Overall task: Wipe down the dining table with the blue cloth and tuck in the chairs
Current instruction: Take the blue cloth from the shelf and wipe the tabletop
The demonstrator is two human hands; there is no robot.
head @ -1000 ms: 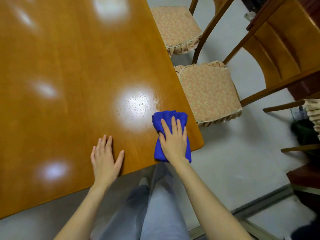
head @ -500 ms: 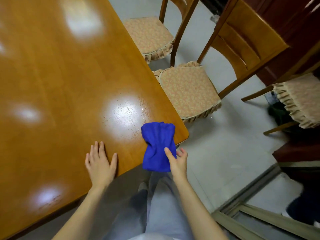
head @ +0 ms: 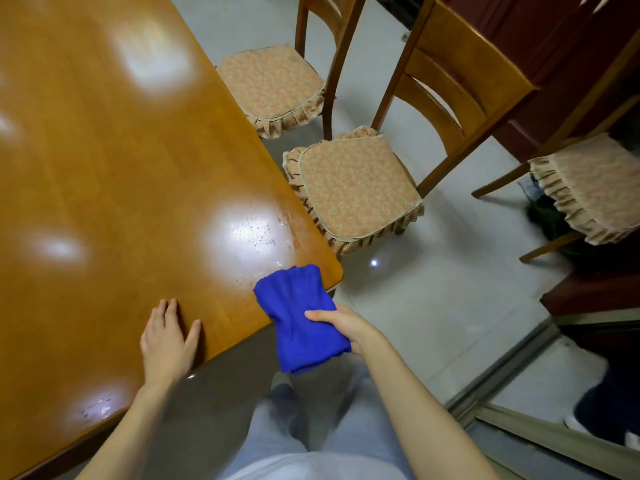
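Head view — three chairs, one table; right grip holds one blue cloth, left grip flat.

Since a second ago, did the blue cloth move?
Yes. The blue cloth came toward the person: it lay flat by the table corner, and now mostly hangs past the near edge in the right hand.

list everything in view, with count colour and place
dining table: one, orange-brown wood, left of view
blue cloth: one, blue, at the table's near corner, partly past its edge
near chair: one, wood with tan frilled cushion, by the table's right edge
far chair: one, same, further along that edge
side chair: one, same cushion, far right
cabinet: one, dark red-brown, top right
floor: one, pale grey tiles
left hand: one, flat on the table
right hand: one, grips the cloth
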